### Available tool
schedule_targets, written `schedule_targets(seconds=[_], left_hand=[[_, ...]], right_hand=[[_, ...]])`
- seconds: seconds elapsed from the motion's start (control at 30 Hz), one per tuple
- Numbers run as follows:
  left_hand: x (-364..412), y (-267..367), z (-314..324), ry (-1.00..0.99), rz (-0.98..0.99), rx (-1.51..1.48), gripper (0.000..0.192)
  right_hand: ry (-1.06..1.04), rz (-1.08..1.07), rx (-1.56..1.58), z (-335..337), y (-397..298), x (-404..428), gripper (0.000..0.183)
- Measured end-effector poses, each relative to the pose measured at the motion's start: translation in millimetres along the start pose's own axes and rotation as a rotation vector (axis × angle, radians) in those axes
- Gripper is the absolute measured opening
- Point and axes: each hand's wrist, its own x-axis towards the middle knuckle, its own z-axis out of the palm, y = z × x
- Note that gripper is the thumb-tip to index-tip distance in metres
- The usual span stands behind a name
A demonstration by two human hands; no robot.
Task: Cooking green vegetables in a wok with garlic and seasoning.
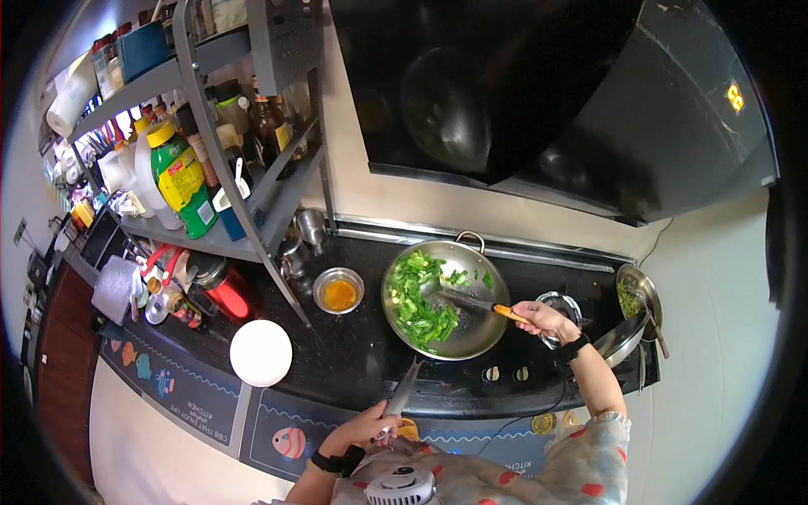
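Note:
A wide stainless steel wok (473, 334) sits on the stove with chopped leafy greens (416, 303) spread over its left side. Its long metal handle (405, 386) points towards me, and my left hand (372, 424) is closed around the end of it. The wooden grip of a metal spatula (464, 298) is in my right hand (543, 319), over the wok's right rim. The spatula's blade reaches into the middle of the pan, against the greens and partly covered by them.
Left of the wok stands a metal bowl (320, 302) of orange-yellow liquid, then a white plate (261, 353) near the counter's front edge. A grey rack (284, 208) of bottles rises at left. On the right are a second burner (571, 306) and metal pans (625, 344). A range hood (492, 95) hangs above.

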Motion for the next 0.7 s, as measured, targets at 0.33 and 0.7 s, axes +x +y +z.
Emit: schedule_targets(seconds=[0.33, 0.7], left_hand=[[-2.9, 12.4, -2.3, -0.008, -0.025, 0.047, 0.031], [3.1, -1.5, -5.1, -0.026, 0.067, 0.075, 0.027]], right_hand=[[0.429, -0.626, -1.169, 95.7, -21.0, -151.1, 0.024], [0.736, -0.489, -1.419, 152.7, 12.9, -141.3, 0.043]])
